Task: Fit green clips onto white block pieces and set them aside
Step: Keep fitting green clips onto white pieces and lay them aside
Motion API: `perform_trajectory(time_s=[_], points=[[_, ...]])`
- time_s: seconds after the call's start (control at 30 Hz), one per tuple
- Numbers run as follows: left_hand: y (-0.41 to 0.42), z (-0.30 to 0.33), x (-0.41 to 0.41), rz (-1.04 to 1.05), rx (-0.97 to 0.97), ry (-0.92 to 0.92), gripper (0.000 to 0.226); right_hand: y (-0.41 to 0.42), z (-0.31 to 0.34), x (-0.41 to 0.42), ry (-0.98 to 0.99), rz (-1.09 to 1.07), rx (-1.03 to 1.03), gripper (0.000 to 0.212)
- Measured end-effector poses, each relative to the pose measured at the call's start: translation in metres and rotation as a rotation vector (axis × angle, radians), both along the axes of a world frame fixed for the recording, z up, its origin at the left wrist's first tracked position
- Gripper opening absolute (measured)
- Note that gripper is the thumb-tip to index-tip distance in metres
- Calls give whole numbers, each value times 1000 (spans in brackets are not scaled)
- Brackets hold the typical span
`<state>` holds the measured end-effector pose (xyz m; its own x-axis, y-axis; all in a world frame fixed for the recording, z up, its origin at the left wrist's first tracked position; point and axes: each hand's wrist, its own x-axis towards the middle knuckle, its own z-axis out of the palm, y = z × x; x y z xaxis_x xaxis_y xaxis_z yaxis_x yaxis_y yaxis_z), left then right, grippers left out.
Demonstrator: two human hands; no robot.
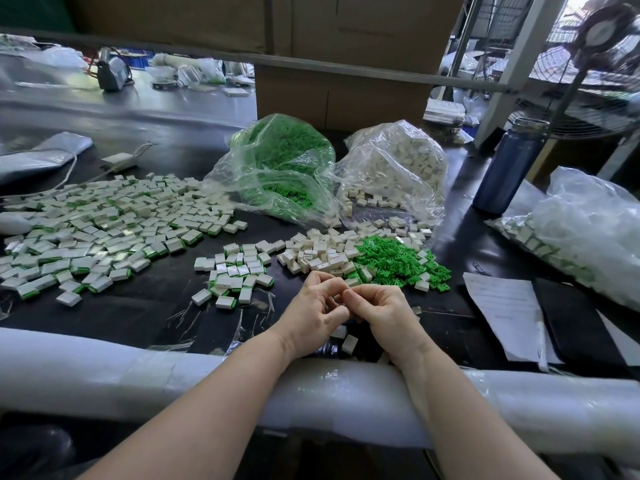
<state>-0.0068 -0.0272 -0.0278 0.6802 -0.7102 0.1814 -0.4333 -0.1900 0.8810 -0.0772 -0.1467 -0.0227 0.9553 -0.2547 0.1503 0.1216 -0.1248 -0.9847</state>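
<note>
My left hand (313, 311) and my right hand (382, 311) meet at the fingertips over the black table, fingers curled around a small piece that they hide almost fully. Just beyond them lies a loose heap of white block pieces (318, 252) and, to its right, a heap of green clips (398, 259). Fitted white-and-green pieces form a small cluster (239, 268) to the left and a wide spread (100, 230) at far left. A few white blocks (348, 341) lie under my wrists.
An open bag of green clips (280, 164) and a bag of white blocks (398, 164) stand behind the heaps. A blue bottle (509, 168), papers (505, 317) and another filled bag (585, 230) are on the right. A foam-wrapped rail (138, 379) lines the near edge.
</note>
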Motion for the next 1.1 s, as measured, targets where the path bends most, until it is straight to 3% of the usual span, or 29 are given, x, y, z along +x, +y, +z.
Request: perform_trajectory(time_s=[1.1], points=[[0,0,0,-49,0,31,27,-1,-1,0,43,-22,75,15]])
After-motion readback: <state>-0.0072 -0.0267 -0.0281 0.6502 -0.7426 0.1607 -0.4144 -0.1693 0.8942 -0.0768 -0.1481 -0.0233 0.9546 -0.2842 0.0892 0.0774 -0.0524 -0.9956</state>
